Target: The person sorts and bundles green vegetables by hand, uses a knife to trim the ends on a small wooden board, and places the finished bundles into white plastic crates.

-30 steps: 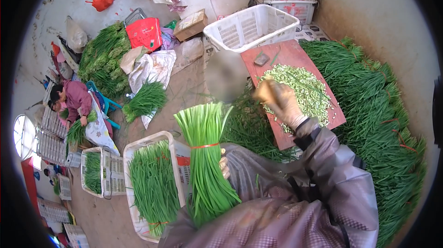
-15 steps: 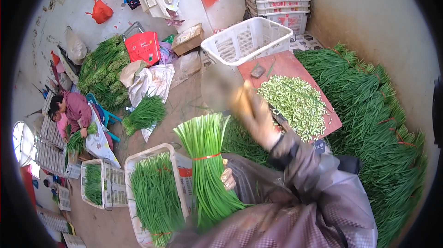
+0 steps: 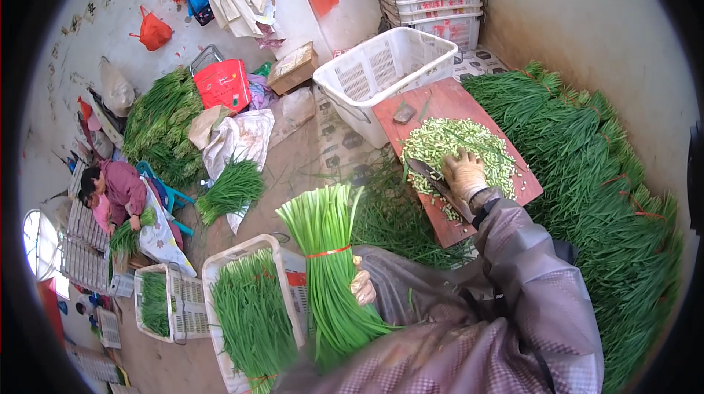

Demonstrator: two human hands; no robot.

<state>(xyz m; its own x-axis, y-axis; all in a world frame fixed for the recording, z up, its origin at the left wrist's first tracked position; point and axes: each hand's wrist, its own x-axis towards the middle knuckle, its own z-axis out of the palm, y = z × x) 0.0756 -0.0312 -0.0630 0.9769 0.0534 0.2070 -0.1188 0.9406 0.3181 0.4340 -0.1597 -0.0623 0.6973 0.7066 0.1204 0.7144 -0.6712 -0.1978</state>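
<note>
My left hand [image 3: 362, 287] is closed around a bunch of garlic chives [image 3: 330, 254], held upright by my lap with its pale cut ends up. A red band ties the bunch, and the leaves hide part of the hand. My right hand [image 3: 464, 174], in a tan glove, rests on a heap of chopped pale stem ends [image 3: 440, 141]; its fingers look bent and slightly apart. Right beside it a dark-bladed knife [image 3: 440, 187] lies across the heap. Both are on a reddish board [image 3: 449, 234]. A small dark block [image 3: 405, 113] sits at the board's far left corner.
An emptied-looking white crate [image 3: 389, 64] stands beyond the board. Piled chives [image 3: 587, 152] line the right wall. To the left is a crate of chives [image 3: 214, 306], and loose leaves [image 3: 389, 221] cover the floor under the board. Another person [image 3: 125, 192] sits far left holding chives.
My right hand, blurred by motion left of the board before, has come down right onto the chopped stem ends beside the knife. My left hand keeps its hold on the bunch.
</note>
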